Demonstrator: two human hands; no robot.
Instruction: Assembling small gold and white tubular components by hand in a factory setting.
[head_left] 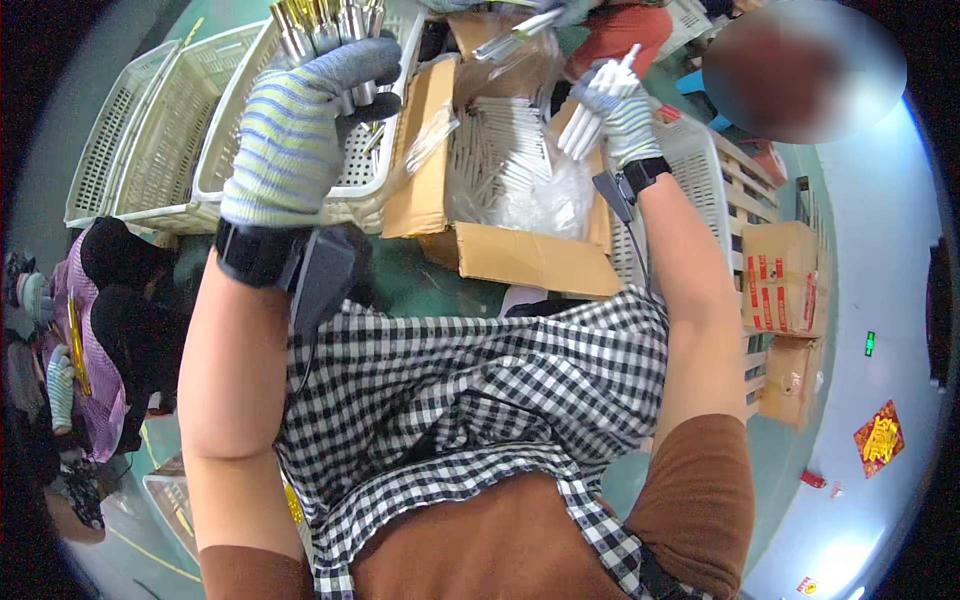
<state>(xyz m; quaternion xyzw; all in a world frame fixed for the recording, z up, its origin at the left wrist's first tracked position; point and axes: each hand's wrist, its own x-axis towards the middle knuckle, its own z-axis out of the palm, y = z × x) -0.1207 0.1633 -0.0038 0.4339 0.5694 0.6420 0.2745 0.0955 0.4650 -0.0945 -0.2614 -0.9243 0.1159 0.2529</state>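
My left hand (pixel 295 135), in a striped knit glove with grey fingertips, is closed around a bundle of shiny silver and gold metal tubes (pixel 325 28) over a white crate. My right hand (pixel 625 112), gloved alike, is closed on several slim white tubes (pixel 583 132), held at a slant above the right side of an open cardboard box (pixel 535 260). Inside the box, many similar white tubes (pixel 500 140) lie in a clear plastic liner (pixel 560 205). The palm sides of both hands are hidden.
White perforated crates (pixel 180 140) stand side by side at the left; another crate (pixel 695 165) is right of the box. Someone across holds clear-wrapped sticks (pixel 515 38). At far left, a person in purple (pixel 95 340) is near a gold rod. Cartons (pixel 785 280) sit by wooden pallets.
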